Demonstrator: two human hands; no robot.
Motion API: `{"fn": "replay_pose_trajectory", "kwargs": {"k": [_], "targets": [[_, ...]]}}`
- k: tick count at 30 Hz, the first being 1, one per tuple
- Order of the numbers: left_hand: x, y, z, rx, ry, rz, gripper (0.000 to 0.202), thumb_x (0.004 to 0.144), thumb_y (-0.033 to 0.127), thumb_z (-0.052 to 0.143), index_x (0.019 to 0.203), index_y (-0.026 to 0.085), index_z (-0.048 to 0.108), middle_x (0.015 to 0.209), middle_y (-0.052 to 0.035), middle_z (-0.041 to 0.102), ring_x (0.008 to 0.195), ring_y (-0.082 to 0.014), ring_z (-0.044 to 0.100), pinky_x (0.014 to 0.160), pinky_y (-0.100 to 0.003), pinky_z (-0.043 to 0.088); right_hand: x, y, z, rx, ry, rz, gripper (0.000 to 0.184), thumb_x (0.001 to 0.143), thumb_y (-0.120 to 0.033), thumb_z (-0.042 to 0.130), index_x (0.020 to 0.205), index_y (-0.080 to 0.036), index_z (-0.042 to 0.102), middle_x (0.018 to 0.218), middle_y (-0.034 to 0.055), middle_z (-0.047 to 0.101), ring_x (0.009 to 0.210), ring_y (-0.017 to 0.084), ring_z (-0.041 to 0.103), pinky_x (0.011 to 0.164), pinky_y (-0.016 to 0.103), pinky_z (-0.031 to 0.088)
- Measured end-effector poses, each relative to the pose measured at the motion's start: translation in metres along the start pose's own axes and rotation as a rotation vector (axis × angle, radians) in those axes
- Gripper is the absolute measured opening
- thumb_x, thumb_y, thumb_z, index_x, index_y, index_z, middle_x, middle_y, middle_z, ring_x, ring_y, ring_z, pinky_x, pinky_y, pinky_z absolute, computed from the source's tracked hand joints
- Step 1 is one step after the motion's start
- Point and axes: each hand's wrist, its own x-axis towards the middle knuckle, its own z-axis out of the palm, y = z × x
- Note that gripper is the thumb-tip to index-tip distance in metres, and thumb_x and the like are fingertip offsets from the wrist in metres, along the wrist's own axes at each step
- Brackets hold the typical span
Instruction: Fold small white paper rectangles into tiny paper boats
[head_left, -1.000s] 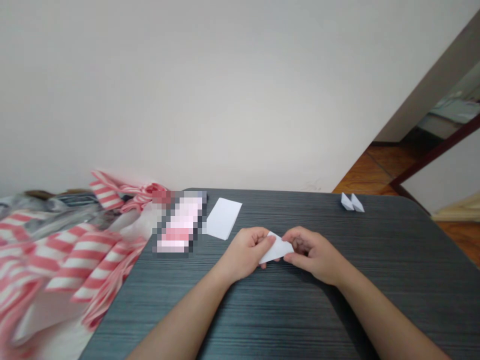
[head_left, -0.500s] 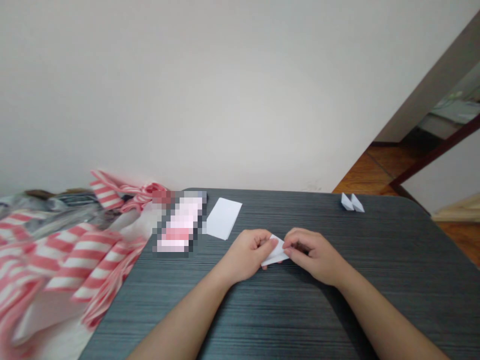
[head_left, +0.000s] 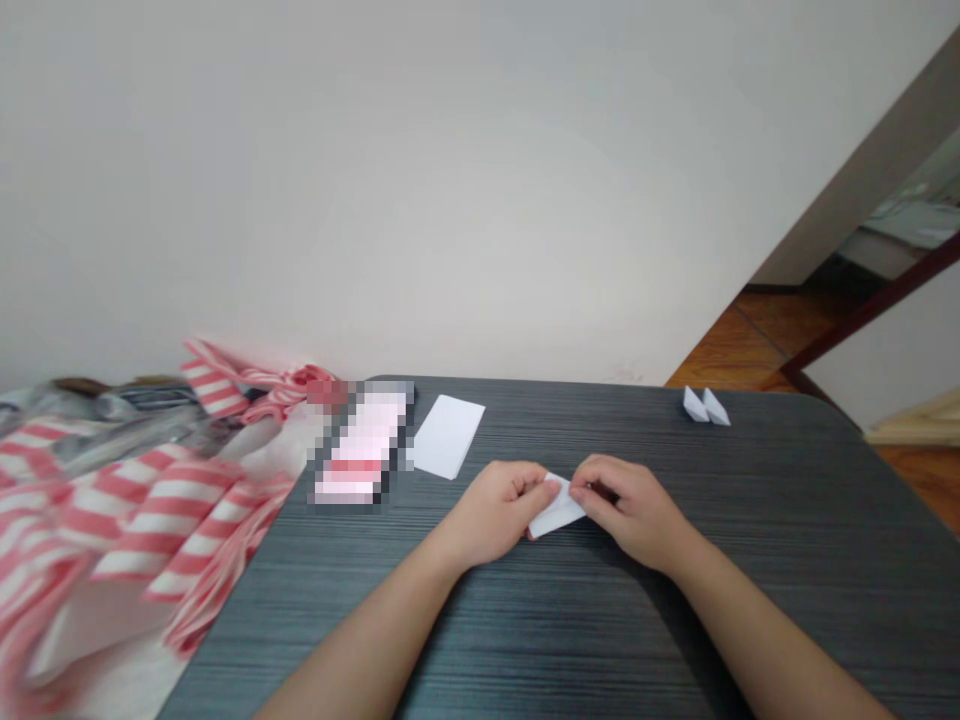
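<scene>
White folded paper piece (head_left: 556,509), small & roughly wedge-shaped, sits btwn both hands, low over the dark grey wood-grain worktop (head_left: 780,600); can't tell if it touches the surface. Bare L hand (head_left: 495,515) holds its left end, and bare R hand (head_left: 630,510) comes in from the other side. L fingers (head_left: 525,482) curl closed, w/ the thumb side pressed on the paper. R fingers (head_left: 592,482) pinch the upper edge, fully closed on it, w/ no open gap showing. Both hands have hold of the same piece, and their fingertips nearly meet at its top edge.

Step in hand looks like pressing a fold, judging by that tight 2-handed pinch. Next move calls for running the crease firm along the edge while L hand keeps the layers from slipping.

Flat white rectangular paper sheet (head_left: 448,436) lies further along the worktop, up & left of the hands. 2 small pale folded paper shapes (head_left: 705,406) stand at the far edge on the right, touching each other. Pixelated pink-and-white object (head_left: 362,447) lies at the far left corner, details hidden. Pink-and-white striped cloth (head_left: 161,520) heaps beside the worktop on the left.
</scene>
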Motion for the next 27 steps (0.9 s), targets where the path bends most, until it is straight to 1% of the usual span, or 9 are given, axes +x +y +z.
{"fn": "replay_pose_trajectory", "kwargs": {"k": [5, 8, 10, 15, 19, 21, 23, 25, 27], "targets": [[-0.0012, 0.0005, 0.0003, -0.079, -0.024, 0.017, 0.037, 0.095, 0.041, 0.046, 0.071, 0.015, 0.058, 0.058, 0.0021, 0.053, 0.053, -0.0102, 0.050, 0.050, -0.020, 0.037, 0.0004, 0.0012, 0.0020, -0.061, 0.010, -0.012, 0.011, 0.094, -0.017, 0.054, 0.085, -0.019, 0.060, 0.076, 0.0013, 0.061, 0.069, 0.014, 0.057, 0.065, 0.024, 0.041], [-0.0014, -0.0017, 0.0023, -0.139, -0.054, 0.028, 0.025, 0.090, 0.037, 0.057, 0.080, 0.014, 0.060, 0.063, 0.0027, 0.055, 0.054, -0.0095, 0.050, 0.050, -0.019, 0.038, 0.0005, 0.0023, 0.0027, -0.084, 0.023, -0.015, 0.011, 0.094, -0.017, 0.053, 0.085, -0.019, 0.059, 0.076, 0.0013, 0.062, 0.070, 0.014, 0.057, 0.065, 0.024, 0.041], [-0.0010, -0.0032, 0.0035, -0.141, -0.055, 0.027, 0.021, 0.086, 0.035, 0.062, 0.084, 0.014, 0.062, 0.066, 0.0028, 0.055, 0.055, -0.0089, 0.050, 0.051, -0.019, 0.038, 0.0005, 0.0027, 0.0028, -0.091, 0.029, -0.013, 0.011, 0.094, -0.016, 0.053, 0.085, -0.019, 0.059, 0.077, 0.0014, 0.062, 0.070, 0.014, 0.058, 0.066, 0.024, 0.042], [-0.0002, -0.0041, 0.0033, -0.066, -0.038, -0.004, 0.024, 0.090, 0.035, 0.055, 0.077, 0.015, 0.059, 0.065, 0.0029, 0.055, 0.054, -0.0093, 0.052, 0.051, -0.019, 0.039, 0.0003, 0.0010, 0.0021, -0.082, 0.023, 0.004, 0.011, 0.094, -0.018, 0.052, 0.086, -0.020, 0.060, 0.076, 0.0011, 0.062, 0.069, 0.014, 0.058, 0.064, 0.024, 0.042], [-0.0006, -0.0033, 0.0028, -0.057, -0.036, -0.018, 0.026, 0.091, 0.036, 0.052, 0.078, 0.016, 0.060, 0.065, 0.0028, 0.057, 0.054, -0.0099, 0.054, 0.051, -0.019, 0.040, -0.0006, -0.0003, 0.0022, -0.063, 0.024, 0.026, 0.012, 0.094, -0.018, 0.052, 0.084, -0.019, 0.060, 0.076, 0.0013, 0.062, 0.068, 0.014, 0.058, 0.064, 0.025, 0.042], [-0.0009, -0.0027, 0.0028, -0.055, -0.030, -0.020, 0.027, 0.092, 0.037, 0.052, 0.078, 0.015, 0.061, 0.065, 0.0024, 0.058, 0.054, -0.0101, 0.054, 0.051, -0.019, 0.040, -0.0016, 0.0004, 0.0034, -0.028, 0.026, 0.057, 0.011, 0.094, -0.019, 0.052, 0.086, -0.020, 0.060, 0.075, 0.0012, 0.063, 0.067, 0.014, 0.058, 0.063, 0.025, 0.043], [-0.0011, -0.0019, 0.0027, -0.058, -0.034, -0.016, 0.028, 0.092, 0.038, 0.050, 0.081, 0.015, 0.062, 0.068, 0.0011, 0.061, 0.054, -0.0100, 0.053, 0.051, -0.019, 0.039, -0.0029, 0.0016, 0.0050, 0.065, 0.026, 0.116, 0.007, 0.094, -0.021, 0.052, 0.096, -0.020, 0.059, 0.075, 0.0008, 0.064, 0.064, 0.014, 0.058, 0.061, 0.025, 0.043], [-0.0012, -0.0015, 0.0024, -0.064, -0.045, -0.011, 0.029, 0.093, 0.038, 0.049, 0.084, 0.014, 0.064, 0.074, -0.0009, 0.066, 0.055, -0.0097, 0.053, 0.052, -0.019, 0.040, -0.0039, 0.0024, 0.0062, 0.177, 0.012, 0.190, 0.013, 0.093, -0.023, 0.054, 0.105, -0.020, 0.056, 0.074, -0.0003, 0.064, 0.059, 0.013, 0.058, 0.056, 0.023, 0.043], [-0.0010, -0.0021, 0.0021, -0.062, -0.052, -0.013, 0.030, 0.093, 0.038, 0.049, 0.085, 0.014, 0.065, 0.078, -0.0025, 0.068, 0.055, -0.0095, 0.053, 0.052, -0.019, 0.040, -0.0043, 0.0020, 0.0065, 0.223, -0.026, 0.252, 0.014, 0.091, -0.026, 0.058, 0.102, -0.019, 0.058, 0.067, -0.0022, 0.062, 0.052, 0.011, 0.055, 0.050, 0.021, 0.041]]}}
